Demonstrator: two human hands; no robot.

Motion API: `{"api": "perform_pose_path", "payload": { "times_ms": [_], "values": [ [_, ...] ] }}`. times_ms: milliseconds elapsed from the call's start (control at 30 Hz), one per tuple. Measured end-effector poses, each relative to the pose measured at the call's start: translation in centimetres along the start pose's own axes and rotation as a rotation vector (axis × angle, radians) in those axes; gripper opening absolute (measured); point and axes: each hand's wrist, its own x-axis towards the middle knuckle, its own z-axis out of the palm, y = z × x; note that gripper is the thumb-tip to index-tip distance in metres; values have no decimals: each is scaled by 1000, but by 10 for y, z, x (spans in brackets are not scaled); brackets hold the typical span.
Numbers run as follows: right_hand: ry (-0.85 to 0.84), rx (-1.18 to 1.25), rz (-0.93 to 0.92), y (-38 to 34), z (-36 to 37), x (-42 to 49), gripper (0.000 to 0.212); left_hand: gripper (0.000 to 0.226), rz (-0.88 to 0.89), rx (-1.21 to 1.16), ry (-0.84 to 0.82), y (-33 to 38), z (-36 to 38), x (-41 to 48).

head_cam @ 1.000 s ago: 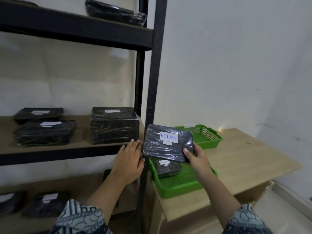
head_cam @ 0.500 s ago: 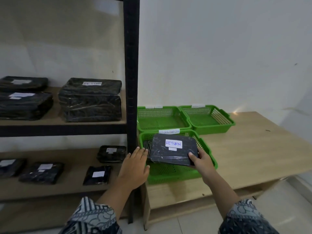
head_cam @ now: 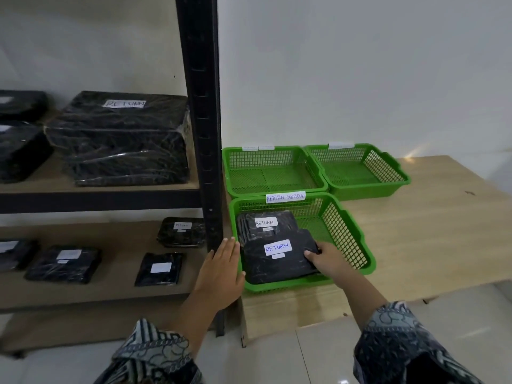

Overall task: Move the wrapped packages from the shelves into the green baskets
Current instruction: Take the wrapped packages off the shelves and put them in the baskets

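Observation:
My right hand (head_cam: 328, 260) grips the right edge of a flat black wrapped package (head_cam: 277, 259) labelled RETURN, lying low inside the nearest green basket (head_cam: 349, 236), which carries a RETURN OVERDUE tag. Behind it in the same basket lies another black RETURN package (head_cam: 263, 223), partly covered. My left hand (head_cam: 221, 273) hovers flat with fingers apart by the basket's left rim and the shelf post, holding nothing. A large wrapped RETURN package (head_cam: 122, 139) sits on the middle shelf. Smaller wrapped packages (head_cam: 159, 268) (head_cam: 181, 231) (head_cam: 62, 263) lie on the lower shelf.
Two more green baskets (head_cam: 273, 170) (head_cam: 360, 169) stand behind the near one on the low wooden table (head_cam: 421, 231). The black shelf post (head_cam: 202, 120) rises between shelves and table. More black packages (head_cam: 19, 134) sit at the left edge. Tiled floor lies below.
My right hand has lowered the RETURN package down into the near basket, in front of the other package. The view has tilted down and right; my left hand stays beside the post.

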Motion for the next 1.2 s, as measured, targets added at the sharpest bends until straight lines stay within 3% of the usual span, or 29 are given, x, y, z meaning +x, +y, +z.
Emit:
{"api": "perform_pose_path", "payload": {
  "times_ms": [300, 733, 833, 967, 1200],
  "values": [
    [-120, -187, 132, -3, 9, 22, 34, 78, 16, -22, 72, -4, 15, 0],
    [-15, -398, 91, -9, 24, 12, 30, 66, -48, 68, -42, 6, 6, 2],
    [40, -400, 69, -10, 34, -1, 49, 67, -56, 91, -71, 7, 0, 3],
    [169, -524, -99, -11, 47, -20, 68, 68, -58, 71, -28, 9, -9, -5],
    [162, -659, -362, -31, 59, -57, 64, 69, -60, 78, 41, 6, -29, -33]
  ]
}}
